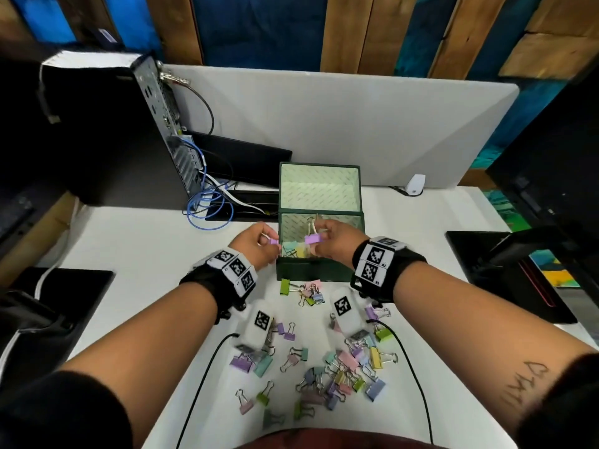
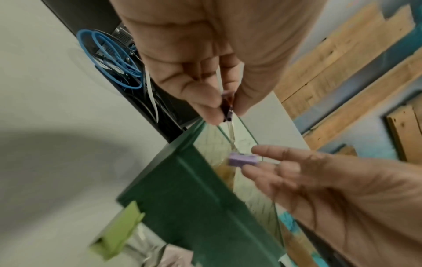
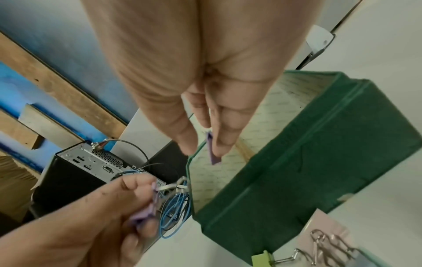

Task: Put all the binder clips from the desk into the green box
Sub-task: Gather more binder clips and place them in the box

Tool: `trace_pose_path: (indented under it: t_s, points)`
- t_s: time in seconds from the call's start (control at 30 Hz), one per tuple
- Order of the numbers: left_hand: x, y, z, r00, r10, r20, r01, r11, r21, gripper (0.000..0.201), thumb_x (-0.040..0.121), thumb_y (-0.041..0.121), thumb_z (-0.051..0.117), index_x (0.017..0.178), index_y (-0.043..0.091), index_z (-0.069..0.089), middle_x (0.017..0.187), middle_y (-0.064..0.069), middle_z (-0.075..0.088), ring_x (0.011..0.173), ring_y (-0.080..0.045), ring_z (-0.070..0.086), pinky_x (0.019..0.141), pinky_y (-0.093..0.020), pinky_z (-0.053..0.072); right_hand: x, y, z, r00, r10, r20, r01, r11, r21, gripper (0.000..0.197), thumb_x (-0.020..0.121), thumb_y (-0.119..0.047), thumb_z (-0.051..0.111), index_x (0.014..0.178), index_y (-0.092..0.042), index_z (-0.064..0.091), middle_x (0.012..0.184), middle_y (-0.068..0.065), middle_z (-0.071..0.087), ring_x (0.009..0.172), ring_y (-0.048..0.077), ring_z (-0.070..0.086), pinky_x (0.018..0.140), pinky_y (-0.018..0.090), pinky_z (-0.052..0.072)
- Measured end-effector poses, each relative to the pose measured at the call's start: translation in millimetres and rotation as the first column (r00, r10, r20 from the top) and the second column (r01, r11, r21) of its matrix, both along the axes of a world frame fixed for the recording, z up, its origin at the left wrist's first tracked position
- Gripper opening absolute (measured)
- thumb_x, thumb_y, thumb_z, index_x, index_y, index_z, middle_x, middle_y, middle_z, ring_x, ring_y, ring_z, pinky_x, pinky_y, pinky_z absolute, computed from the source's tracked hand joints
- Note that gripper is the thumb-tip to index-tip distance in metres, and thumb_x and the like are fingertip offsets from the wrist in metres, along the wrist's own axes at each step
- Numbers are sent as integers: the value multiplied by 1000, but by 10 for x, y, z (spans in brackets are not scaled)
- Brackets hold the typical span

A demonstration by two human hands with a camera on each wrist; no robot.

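Item: dark green rectangular box (image 1: 311, 270) with a pale patterned lining, lid hinged upright at its far side, standing on the white desk (image 1: 136, 241) toward the desk's far edge, about midway along it. Contents: a few pastel binder clips lying on its floor (exact count cannot be told).

Item: right hand (image 1: 337, 241), over the box's open top near the right wall. Fingers and thumb pinch a lilac binder clip (image 1: 312, 239) held above the interior; the right wrist view shows the clip (image 3: 213, 153) hanging edge-on from the fingertips.

Item: left hand (image 1: 256, 244), just outside the box's left wall, above the desk. Fingers curled, gripping a second small lilac clip (image 1: 274, 241) by its wire handles; the left wrist view shows the pinch close to the box's rim.

Item: loose pastel binder clips (image 1: 343, 374), metal with wire handles, in purple, pink, green, yellow, blue and mint, scattered across the desk between the box and the near edge, thickest toward the right. An olive-green clip (image 1: 285, 286) lies touching or just beside the box's front wall.

Item: black computer tower (image 1: 113, 137) at the far left corner, with coiled blue cable (image 1: 207, 209) beside it.
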State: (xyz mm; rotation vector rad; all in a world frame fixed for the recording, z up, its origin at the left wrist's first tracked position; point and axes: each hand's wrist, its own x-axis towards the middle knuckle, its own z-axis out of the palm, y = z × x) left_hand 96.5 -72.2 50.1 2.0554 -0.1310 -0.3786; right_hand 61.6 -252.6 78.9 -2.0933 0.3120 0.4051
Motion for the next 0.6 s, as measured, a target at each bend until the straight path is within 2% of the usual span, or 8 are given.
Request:
trace_pose_path:
  t_s: [0.07,0.13,0.23,0.3,0.37,0.47,0.5,0.6]
  points:
    - [52,-56,85,1000,18,24,-17,998,-63,18,85,12,61,81,29,53,76,-4,58,66,-15,61,70,-29,51,7,6,-7,1000,-8,1,8,997,71,68,80,8,55,142,-9,33,135,16,52,124,30,52,105,45,43]
    - [73,-106,134,1000,-4,10,5,997,-82,19,84,18,63,98,29,57,91,-4,66,79,-17,65,78,-27,51,-34,-14,-51,999,-6,37,4,998,67,62,81,11,51,138,-9,40,133,13,54,122,27,53,105,43,43]
    - [80,-168,118,996,-82,-30,81,995,-51,44,85,17,64,126,25,50,111,0,60,87,-12,60,67,-13,47,-135,-73,-140,997,21,73,-26,998,65,34,82,8,53,110,-9,60,105,4,64,98,22,63,93,37,50]
    - [51,-169,66,997,-82,1,82,997,-6,45,84,19,64,127,26,50,111,5,55,90,-10,56,76,-15,45,-226,-94,-180,997,38,73,-42,998,54,25,83,6,52,86,-16,62,85,0,64,80,19,62,83,34,52]
    - [3,-118,-25,997,-65,50,61,996,66,29,83,18,64,110,27,58,102,6,59,89,-13,56,82,-24,46,-304,-123,-245,989,133,67,-127,988,-85,24,82,0,53,78,-22,63,85,2,66,81,18,61,82,34,51]
    - [-113,-23,-172,978,-203,42,185,949,257,13,83,17,60,90,27,60,89,5,61,85,-18,59,72,-21,46,-398,-110,-331,937,345,-52,-340,870,-357,24,84,-8,53,100,-20,66,115,3,65,105,20,60,93,28,48]
    - [-146,-11,-222,956,-292,20,264,890,373,14,83,18,61,93,28,62,96,3,63,90,-19,60,74,-21,46,-406,-94,-372,910,402,-104,-407,814,-414,32,85,-8,52,113,-18,63,127,3,59,115,21,56,97,27,43]
    - [-230,-34,-377,874,-484,-41,406,681,609,39,82,21,61,120,26,56,131,0,53,115,-21,54,97,-26,42,-404,-18,-527,837,507,-208,-535,673,-511,58,85,0,49,139,-19,42,150,3,35,134,25,39,111,30,30]
